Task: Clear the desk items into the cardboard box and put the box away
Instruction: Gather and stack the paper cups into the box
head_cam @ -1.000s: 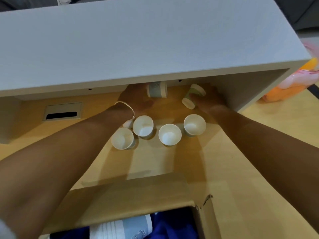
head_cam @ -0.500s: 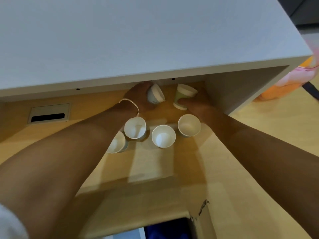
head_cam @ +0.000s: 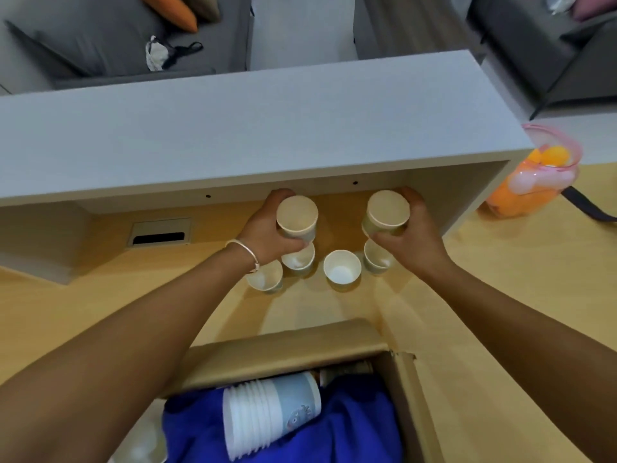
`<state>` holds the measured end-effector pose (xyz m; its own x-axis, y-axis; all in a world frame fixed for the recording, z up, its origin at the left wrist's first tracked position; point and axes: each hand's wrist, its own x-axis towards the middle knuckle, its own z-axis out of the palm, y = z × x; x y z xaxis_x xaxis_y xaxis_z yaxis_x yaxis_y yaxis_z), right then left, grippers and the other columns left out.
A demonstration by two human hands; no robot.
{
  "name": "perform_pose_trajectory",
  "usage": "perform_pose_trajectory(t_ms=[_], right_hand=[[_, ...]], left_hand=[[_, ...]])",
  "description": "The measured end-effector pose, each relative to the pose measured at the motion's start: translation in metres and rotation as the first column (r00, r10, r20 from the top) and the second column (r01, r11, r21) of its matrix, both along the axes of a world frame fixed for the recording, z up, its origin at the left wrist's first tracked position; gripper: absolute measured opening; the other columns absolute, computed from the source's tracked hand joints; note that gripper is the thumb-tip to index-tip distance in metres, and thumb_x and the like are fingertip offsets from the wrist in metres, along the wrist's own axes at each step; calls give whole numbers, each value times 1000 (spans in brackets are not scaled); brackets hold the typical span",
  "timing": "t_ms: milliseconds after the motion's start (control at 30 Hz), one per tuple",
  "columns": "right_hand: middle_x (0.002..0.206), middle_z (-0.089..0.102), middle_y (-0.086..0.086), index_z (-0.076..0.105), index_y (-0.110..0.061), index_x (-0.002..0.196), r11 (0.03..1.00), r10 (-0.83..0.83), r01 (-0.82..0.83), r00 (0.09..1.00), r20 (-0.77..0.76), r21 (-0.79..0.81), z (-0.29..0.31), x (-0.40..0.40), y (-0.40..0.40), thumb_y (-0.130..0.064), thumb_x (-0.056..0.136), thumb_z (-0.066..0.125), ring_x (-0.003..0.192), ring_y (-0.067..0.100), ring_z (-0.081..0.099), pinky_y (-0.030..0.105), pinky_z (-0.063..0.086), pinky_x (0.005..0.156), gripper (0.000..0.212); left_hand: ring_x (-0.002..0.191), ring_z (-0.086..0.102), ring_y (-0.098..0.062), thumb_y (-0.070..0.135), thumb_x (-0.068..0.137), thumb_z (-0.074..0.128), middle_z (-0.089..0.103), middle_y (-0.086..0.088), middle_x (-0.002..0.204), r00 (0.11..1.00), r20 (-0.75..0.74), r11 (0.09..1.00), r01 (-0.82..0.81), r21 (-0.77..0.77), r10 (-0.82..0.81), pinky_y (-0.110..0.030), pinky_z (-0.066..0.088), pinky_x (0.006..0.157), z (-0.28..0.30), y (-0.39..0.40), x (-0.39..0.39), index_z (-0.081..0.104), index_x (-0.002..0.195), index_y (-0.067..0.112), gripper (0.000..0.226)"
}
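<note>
My left hand (head_cam: 267,230) grips a paper cup (head_cam: 297,217), upright with its mouth toward me, lifted above the desk. My right hand (head_cam: 412,235) holds a second paper cup (head_cam: 387,212), also raised. Below them several empty paper cups stand on the wooden desk (head_cam: 500,295); the middle one (head_cam: 342,270) is in full view, the others partly hidden by my hands. The open cardboard box (head_cam: 283,349) sits at the near edge, holding a lying stack of paper cups (head_cam: 267,416) on blue cloth (head_cam: 354,419).
A grey shelf (head_cam: 250,128) overhangs the back of the desk just above my hands. A pink container of orange and white balls (head_cam: 534,175) stands at the right. A cable port (head_cam: 159,232) is set in the desk at the left.
Both hands have pulled their cups out from under the shelf, turned them upright and raised them. The view has tilted up, showing the room behind and more of the box.
</note>
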<state>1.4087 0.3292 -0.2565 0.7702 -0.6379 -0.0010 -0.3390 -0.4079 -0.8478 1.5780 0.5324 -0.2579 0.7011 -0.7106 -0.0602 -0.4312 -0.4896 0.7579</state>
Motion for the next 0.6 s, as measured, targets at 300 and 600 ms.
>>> perform_pose_trajectory(t_ms=[300,600], right_hand=[[137,46,-3,32,-27,141,990,5,-24,990,-138,-140,-13,-37,10,-32,70,82,121,20,46,43,45,97,87],[136,50,0,32,-19,143,987,53,-83,977,-205,-136,-37,-44,6,-32,64,88,110,7,47,28,41,88,97]], left_hand=[[105,51,-19,33,54,91,50,7,118,999,-7,989,32,146,-31,-33,48,88,-9,21,-15,40,130,28,92],[117,46,-15,32,48,93,48,4,129,998,-63,969,43,244,-29,-32,43,100,-12,29,-12,32,138,27,109]])
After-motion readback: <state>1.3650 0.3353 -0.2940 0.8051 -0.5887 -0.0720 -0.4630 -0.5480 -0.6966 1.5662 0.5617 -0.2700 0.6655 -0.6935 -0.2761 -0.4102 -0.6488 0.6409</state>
